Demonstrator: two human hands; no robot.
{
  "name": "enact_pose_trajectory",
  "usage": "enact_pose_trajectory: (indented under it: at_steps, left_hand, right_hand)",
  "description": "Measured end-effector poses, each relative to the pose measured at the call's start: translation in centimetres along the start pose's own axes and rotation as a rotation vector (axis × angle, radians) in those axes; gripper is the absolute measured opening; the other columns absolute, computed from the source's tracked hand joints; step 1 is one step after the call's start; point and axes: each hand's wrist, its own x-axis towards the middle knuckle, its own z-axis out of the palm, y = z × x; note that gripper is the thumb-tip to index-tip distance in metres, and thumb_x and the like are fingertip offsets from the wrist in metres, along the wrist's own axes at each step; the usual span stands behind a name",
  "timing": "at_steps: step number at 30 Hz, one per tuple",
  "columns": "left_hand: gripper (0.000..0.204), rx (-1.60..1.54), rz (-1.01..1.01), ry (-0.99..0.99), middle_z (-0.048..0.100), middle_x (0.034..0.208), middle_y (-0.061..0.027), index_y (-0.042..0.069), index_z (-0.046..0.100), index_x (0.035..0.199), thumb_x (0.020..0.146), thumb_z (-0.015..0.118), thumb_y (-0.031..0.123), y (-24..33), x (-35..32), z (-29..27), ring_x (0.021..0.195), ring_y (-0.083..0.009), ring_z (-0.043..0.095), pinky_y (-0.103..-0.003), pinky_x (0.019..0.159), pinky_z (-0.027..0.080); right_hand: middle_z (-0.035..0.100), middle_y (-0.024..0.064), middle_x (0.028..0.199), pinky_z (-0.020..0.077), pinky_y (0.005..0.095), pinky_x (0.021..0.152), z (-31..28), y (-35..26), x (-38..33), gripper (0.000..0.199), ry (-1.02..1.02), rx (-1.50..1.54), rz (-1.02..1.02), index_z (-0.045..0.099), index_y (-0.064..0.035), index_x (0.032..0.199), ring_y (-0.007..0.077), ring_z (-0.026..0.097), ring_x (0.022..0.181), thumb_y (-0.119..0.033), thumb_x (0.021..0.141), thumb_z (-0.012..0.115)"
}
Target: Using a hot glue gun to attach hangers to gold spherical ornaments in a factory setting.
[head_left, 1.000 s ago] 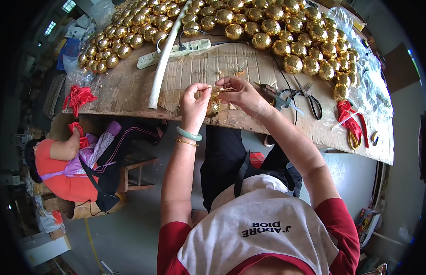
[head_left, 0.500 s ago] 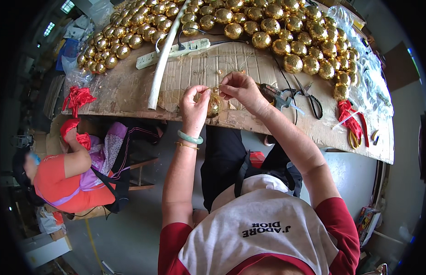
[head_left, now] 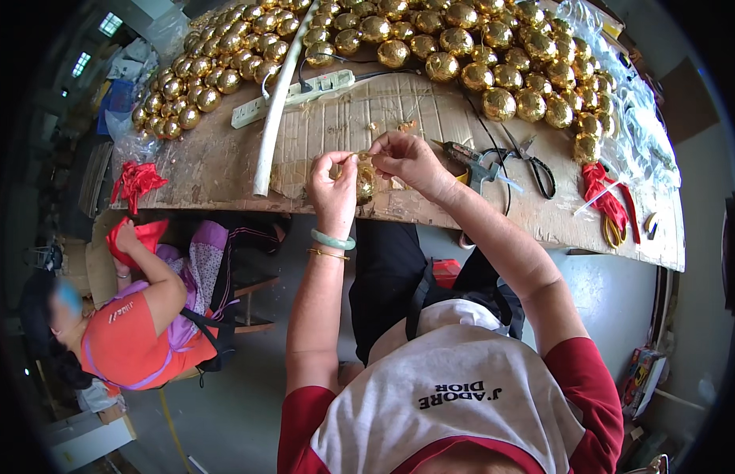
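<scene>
Close to the table's front edge lies a shiny gold ball, partly covered by my fingers. Above it my left hand is closed, thumb and fingertip pinching one end of a thin gold cord. My right hand pinches the other end, so the cord spans the small gap between my hands. Whether the cord is fastened to the ball cannot be made out. A hot glue gun lies just right of my right hand, with black-handled scissors beyond it.
Gold balls crowd the far side of the cardboard-covered table. A white pole crosses a power strip. Red ribbons lie at the right, more red cloth at the left. A co-worker sits at left handling red fabric.
My hands have shifted slightly, still pinching above the ball. The co-worker at left has leaned and raised a hand with the red fabric. The whole view has tilted a little.
</scene>
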Motion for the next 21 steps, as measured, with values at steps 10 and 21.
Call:
enact_pose_trajectory:
  at_steps: [10,21]
  left_hand:
    - [0.007,0.022,0.039,-0.031,0.059,0.081,0.0020,-0.001,0.063,0.090,0.087,0.065,0.005,0.0,0.1,0.1,0.074,-0.0031,0.051,-0.018,0.067,0.042]
    - [0.009,-0.064,-0.112,-0.072,0.061,0.085,0.0006,0.000,0.063,0.090,0.086,0.068,0.006,-0.2,0.1,-0.2,0.075,-0.0032,0.053,-0.018,0.068,0.043]
  right_hand:
    - [0.060,0.0004,0.070,0.0463,0.0231,0.057,-1.0,-0.1,0.2,0.017,0.037,-0.167,-0.023,0.063,-0.0023,0.090,0.0064,0.057,0.063,-0.013,0.080,0.071]
    - [0.059,-0.0009,0.070,0.0423,0.0191,0.053,-1.8,-1.9,0.3,0.016,-0.023,-0.423,-0.004,0.063,-0.0045,0.101,0.0031,0.052,0.059,-0.009,0.086,0.064]
